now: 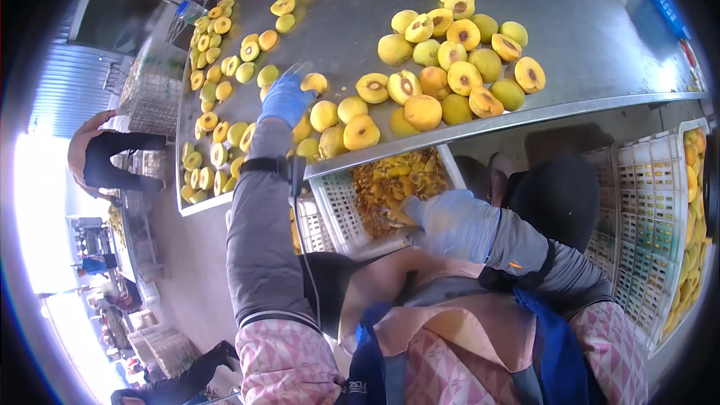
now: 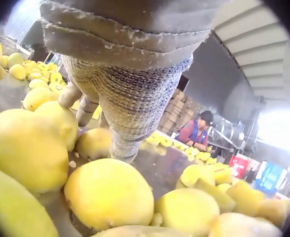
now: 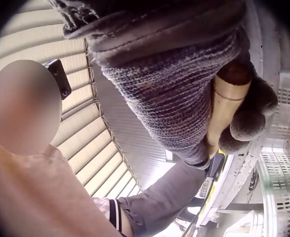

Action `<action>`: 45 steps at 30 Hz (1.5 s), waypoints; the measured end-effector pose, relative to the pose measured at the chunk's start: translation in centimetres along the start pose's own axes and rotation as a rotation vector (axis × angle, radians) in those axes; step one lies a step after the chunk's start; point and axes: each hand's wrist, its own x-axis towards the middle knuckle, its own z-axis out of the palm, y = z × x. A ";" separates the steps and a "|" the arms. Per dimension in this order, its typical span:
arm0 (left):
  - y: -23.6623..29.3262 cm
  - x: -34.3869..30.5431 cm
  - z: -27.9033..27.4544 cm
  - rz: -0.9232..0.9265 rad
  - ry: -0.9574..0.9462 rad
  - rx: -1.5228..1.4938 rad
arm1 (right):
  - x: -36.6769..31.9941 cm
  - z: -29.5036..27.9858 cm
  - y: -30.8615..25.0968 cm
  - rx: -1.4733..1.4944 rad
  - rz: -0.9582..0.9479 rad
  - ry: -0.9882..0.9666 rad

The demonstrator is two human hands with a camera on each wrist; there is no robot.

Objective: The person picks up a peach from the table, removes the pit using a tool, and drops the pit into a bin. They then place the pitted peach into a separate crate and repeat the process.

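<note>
Over the metal table, my gloved left hand (image 1: 287,97) reaches among yellow fruit, its fingers beside a halved fruit (image 1: 315,82). In the left wrist view the knit-gloved hand (image 2: 127,101) points downward, fingers extended behind a round fruit (image 2: 58,123); no fruit shows gripped. My right hand (image 1: 457,225) is low in front of the body, above a crate of orange-yellow pieces (image 1: 397,184). From the right wrist view, that hand (image 3: 174,98) curls its fingers round a light wooden handle (image 3: 226,106); the tool's far end is hidden there.
Halved and whole fruits (image 1: 465,79) lie in groups across the table, whose metal edge (image 1: 510,118) runs above the crate. White crates with fruit (image 1: 637,217) stand at the right. A bent-over person (image 1: 112,154) is at far left; another person (image 2: 197,133) sits beyond the table.
</note>
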 end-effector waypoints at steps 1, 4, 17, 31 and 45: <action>0.9 1.0 -0.1 0.007 -0.002 -0.005 | 0.1 -0.2 0.0 0.002 0.018 -0.016; 2.6 2.5 -0.4 -0.089 -0.337 0.240 | -0.2 0.2 0.5 0.023 -0.036 0.126; 17.1 -13.4 -3.2 -0.479 0.283 -1.947 | -0.1 0.1 -0.6 0.458 -0.059 0.561; 20.8 -14.9 -2.5 -0.269 0.555 -1.570 | 0.7 2.5 -0.6 0.380 -0.028 0.654; 19.8 -15.2 -1.1 -0.049 0.605 -1.026 | 0.2 2.6 -1.3 0.237 -0.005 0.616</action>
